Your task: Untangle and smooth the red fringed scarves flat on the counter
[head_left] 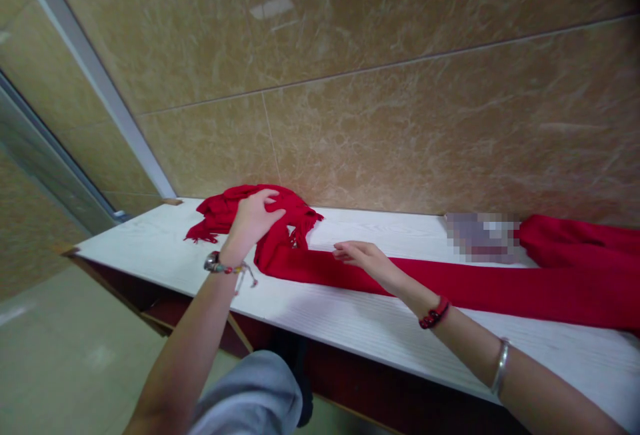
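Note:
A long red scarf [435, 282] with fringed ends runs along the white tabletop, flat in the middle and bunched in a heap at the left. My left hand [257, 214] is over that heap, fingers apart and slightly curved; whether it touches the cloth I cannot tell. Over the flat stretch is my right hand [367, 258], its fingers stretched out and nothing in them. More red cloth [580, 242] lies bunched at the right end.
The white table [320, 305] has open shelves beneath its front edge. A blurred-out flat item [483, 238] lies at the back right. Behind stands a brown marbled tile wall [400, 128]. At the left runs a metal strip [100, 82].

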Tool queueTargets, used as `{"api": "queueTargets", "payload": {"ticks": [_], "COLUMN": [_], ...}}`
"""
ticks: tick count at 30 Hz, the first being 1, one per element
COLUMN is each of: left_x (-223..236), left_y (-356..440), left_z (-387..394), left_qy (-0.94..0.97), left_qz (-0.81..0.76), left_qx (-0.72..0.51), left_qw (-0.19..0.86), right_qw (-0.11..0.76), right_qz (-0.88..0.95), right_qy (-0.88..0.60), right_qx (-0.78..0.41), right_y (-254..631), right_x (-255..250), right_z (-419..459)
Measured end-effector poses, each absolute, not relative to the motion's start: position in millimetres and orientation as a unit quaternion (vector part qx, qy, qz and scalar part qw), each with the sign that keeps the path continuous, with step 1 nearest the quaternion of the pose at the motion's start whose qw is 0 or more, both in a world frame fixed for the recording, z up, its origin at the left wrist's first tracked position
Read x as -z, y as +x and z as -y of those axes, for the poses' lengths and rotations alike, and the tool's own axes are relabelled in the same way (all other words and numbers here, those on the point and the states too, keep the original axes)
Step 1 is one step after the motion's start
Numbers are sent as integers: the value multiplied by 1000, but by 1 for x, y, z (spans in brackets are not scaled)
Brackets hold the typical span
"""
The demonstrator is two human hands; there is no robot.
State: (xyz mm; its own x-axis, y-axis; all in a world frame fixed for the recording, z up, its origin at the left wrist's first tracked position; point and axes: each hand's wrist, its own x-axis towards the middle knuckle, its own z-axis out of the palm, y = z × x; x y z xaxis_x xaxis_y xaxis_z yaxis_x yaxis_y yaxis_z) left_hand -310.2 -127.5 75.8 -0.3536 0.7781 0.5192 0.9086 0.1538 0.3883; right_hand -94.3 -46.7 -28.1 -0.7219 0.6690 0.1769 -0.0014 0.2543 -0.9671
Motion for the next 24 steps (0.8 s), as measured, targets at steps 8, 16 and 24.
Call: {"api": "queueTargets", "payload": {"ticks": [8, 16, 24], "left_x": [-31, -22, -31], "left_y": [-213, -204, -273], "left_z": [90, 69, 44], "left_qy": [-686, -665, -670], "left_qz": [614, 523, 647], "left_qx": [360, 391, 313], "left_qw": [-147, -363, -188], "right_qw": [291, 295, 397], "right_qz": [487, 519, 630], "right_qy": [-333, -393, -401], "right_qx": [-753, -699, -534], "right_y": [-73, -38, 19], "right_x": [-17, -7, -49], "right_z": [37, 19, 0]}}
